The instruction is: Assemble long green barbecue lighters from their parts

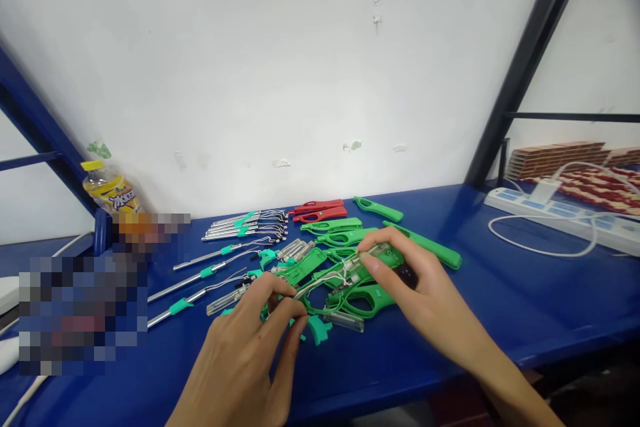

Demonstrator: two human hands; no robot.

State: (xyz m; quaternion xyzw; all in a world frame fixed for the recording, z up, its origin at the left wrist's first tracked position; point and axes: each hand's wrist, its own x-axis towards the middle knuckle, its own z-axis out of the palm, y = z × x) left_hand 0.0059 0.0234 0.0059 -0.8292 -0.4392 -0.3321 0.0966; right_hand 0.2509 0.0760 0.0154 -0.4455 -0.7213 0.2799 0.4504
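My right hand (pixel 413 273) grips an open green lighter casing (pixel 393 255), with a clear fuel tank (pixel 361 260) lying in it under my thumb and fingertips. Thin white wires (pixel 327 277) run from the tank toward my left hand (pixel 255 340). The left fingers are pinched together at the casing's narrow front end; what lies between them is hidden. Right below the hands are another green casing half (pixel 367 299), a loose clear tank (pixel 346 321) and a teal trigger piece (pixel 319 329).
Metal lighter rods (pixel 220 233) with teal collars and wires lie at the left. Red casings (pixel 320 213) and more green casings (pixel 380 208) are behind. A drink bottle (pixel 113 190) stands back left; a white power strip (pixel 560 219) with cables lies right on the blue table (pixel 505 280).
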